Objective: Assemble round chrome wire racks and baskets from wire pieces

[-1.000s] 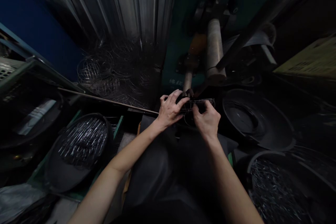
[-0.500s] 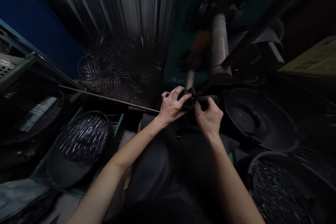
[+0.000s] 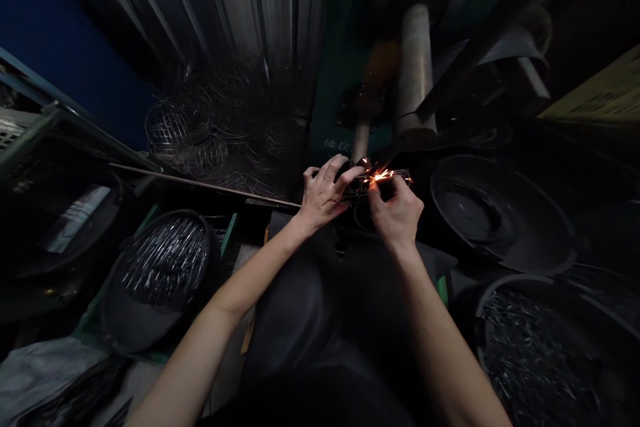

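A small wire frame (image 3: pixel 356 188) is held between my hands, against the tip of a green machine (image 3: pixel 345 80). My left hand (image 3: pixel 325 193) has its fingers curled round the frame's left side. The thumb and fingers of my right hand (image 3: pixel 399 213) pinch at its right part. Bright orange sparks (image 3: pixel 383 175) fly at the spot by my right fingertips, beneath the machine's metal rod (image 3: pixel 361 140). The exact contact point is partly hidden by sparks and fingers.
Round wire pieces (image 3: pixel 187 133) lie heaped behind a ledge at the left. A dark bowl of metal rods (image 3: pixel 167 260) stands left of my legs. At the right are a dark basin (image 3: pixel 530 227) and a tub of small metal pieces (image 3: pixel 530 347).
Orange sparks have appeared at the wire frame by my right fingertips. Both hands keep their hold, and the view has shifted slightly.
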A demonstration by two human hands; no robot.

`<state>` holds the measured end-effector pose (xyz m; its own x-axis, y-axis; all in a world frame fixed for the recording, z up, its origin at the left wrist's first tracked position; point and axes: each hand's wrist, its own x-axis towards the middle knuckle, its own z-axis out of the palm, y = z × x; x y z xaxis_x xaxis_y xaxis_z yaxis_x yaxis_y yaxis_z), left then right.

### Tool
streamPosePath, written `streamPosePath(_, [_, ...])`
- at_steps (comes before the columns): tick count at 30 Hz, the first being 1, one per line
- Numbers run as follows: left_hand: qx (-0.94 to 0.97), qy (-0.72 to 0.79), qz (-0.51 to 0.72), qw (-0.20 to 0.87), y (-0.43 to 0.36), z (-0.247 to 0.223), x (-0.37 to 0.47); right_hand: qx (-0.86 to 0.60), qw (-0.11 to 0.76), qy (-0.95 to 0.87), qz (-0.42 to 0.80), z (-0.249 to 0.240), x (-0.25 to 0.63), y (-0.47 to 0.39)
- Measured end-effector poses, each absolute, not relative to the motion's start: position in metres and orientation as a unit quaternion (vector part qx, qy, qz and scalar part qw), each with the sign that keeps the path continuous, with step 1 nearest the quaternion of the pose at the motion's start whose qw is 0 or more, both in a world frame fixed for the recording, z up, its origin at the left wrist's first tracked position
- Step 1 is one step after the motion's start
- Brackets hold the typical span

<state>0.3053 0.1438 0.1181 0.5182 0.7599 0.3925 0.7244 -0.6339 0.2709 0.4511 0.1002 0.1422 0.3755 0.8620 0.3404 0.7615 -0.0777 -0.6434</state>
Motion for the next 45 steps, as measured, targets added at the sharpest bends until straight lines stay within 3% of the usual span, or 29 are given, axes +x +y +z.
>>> streamPosePath(8, [0.865, 0.420, 0.271, 0.034, 0.150, 0.110, 0.305, -0.725, 0.412, -0.546, 0.080, 0.146, 0.479, 0.063])
streamPosePath(18, [0.852, 0.413, 0.322, 0.015, 0.152, 0.107, 0.306, -0.864, 0.289, -0.399, 0.106, 0.101, 0.572, -0.073])
streamPosePath(30, [0.844, 0.398, 0.358, 0.035, 0.152, 0.114, 0.308, -0.840, 0.326, -0.412, 0.134, 0.101, 0.569, -0.069])
streamPosePath(38, [0.936, 0.276, 0.193, 0.100, 0.107, 0.138, 0.290, -0.817, 0.343, -0.438, 0.150, 0.135, 0.570, -0.064])
streamPosePath(42, [0.953, 0.223, 0.153, 0.135, 0.078, 0.156, 0.289, -0.751, 0.379, -0.517, 0.157, 0.166, 0.552, -0.045])
streamPosePath(45, [0.960, 0.193, 0.135, 0.150, 0.061, 0.155, 0.291, -0.683, 0.359, -0.595, 0.224, 0.171, 0.529, -0.015])
